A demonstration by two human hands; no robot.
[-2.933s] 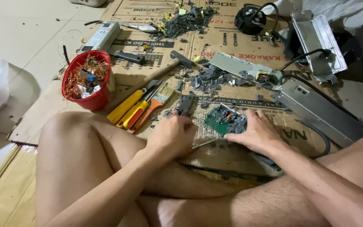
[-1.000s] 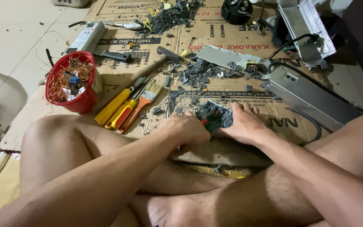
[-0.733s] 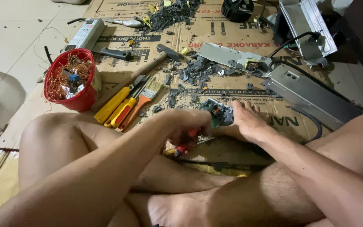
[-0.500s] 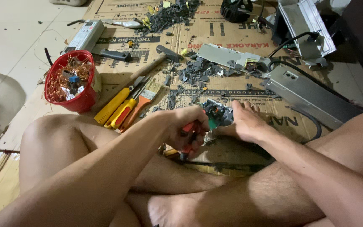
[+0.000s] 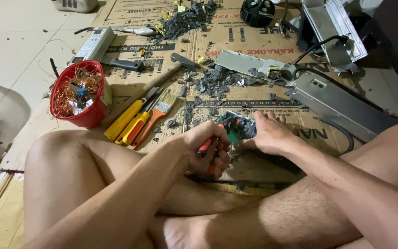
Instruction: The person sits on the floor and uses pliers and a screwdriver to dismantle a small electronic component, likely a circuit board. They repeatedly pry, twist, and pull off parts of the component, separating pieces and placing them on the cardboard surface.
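While the left hand (image 5: 206, 150) has its fingers (image 5: 219, 159) clenched round red-handled pliers (image 5: 207, 145), the right hand (image 5: 268, 134) lies flat, fingers spread and loose, pressing down a green circuit board (image 5: 237, 127). Plier tip meets the board's near edge, right between both hands. Board is small, green, crowded with dark components, partly hidden by the right palm; lies on the cardboard (image 5: 236, 99) just in front of the crossed legs.

Cardboard sheet is flattened on a pale tile floor (image 5: 19, 41), printed, dirty, strewn with grey plastic shards (image 5: 215, 83). Left of the hands: yellow screwdrivers (image 5: 125, 121), an orange-handled brush (image 5: 150, 120), a wooden-handled hammer (image 5: 162, 76) above them. Red bowl (image 5: 81, 99) of copper wire scraps at the cardboard's left edge. Long grey metal case (image 5: 342, 108) to the right, black cable running off it. Flat metal plate (image 5: 247, 62) beyond the shards. Another debris pile (image 5: 185, 16) at far top, black round part (image 5: 256, 11) beside it.
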